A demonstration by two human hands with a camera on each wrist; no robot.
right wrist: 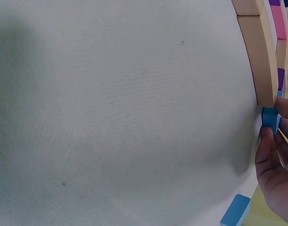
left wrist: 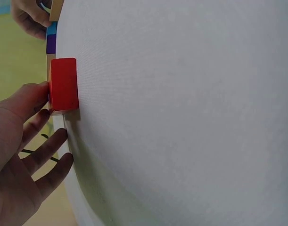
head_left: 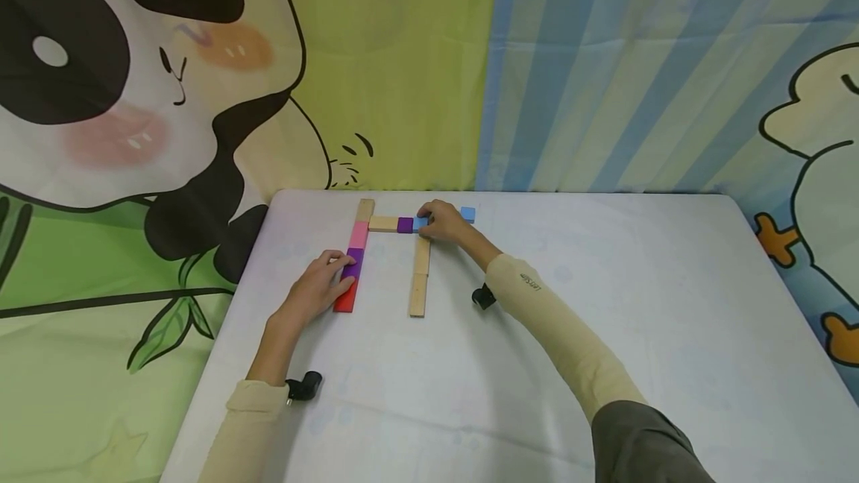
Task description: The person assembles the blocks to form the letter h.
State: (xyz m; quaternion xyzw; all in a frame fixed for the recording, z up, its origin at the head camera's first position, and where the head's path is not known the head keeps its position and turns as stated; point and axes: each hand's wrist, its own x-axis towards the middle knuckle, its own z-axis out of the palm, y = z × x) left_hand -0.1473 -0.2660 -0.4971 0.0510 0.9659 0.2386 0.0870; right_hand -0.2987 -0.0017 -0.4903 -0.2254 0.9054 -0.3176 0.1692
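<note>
On the left, a column of blocks runs away from me: a red block (head_left: 344, 300) nearest, then purple (head_left: 352, 264), pink (head_left: 359, 235) and plain wood (head_left: 365, 209). My left hand (head_left: 314, 288) rests on it, thumb and index finger touching near the purple and red blocks, other fingers spread beside it. A cross row has a wooden block (head_left: 383, 223), a small purple block (head_left: 406, 225) and blue pieces. At its right end my right hand (head_left: 443, 221) pinches a blue block (right wrist: 270, 117) between thumb and fingers, partly hiding it.
Two wooden blocks (head_left: 418, 293) form a second column coming toward me from the cross row. A loose blue block (head_left: 467, 213) lies right of my right hand, near the far edge of the white table (head_left: 604, 282). A patterned cloth (head_left: 403, 65) hangs behind.
</note>
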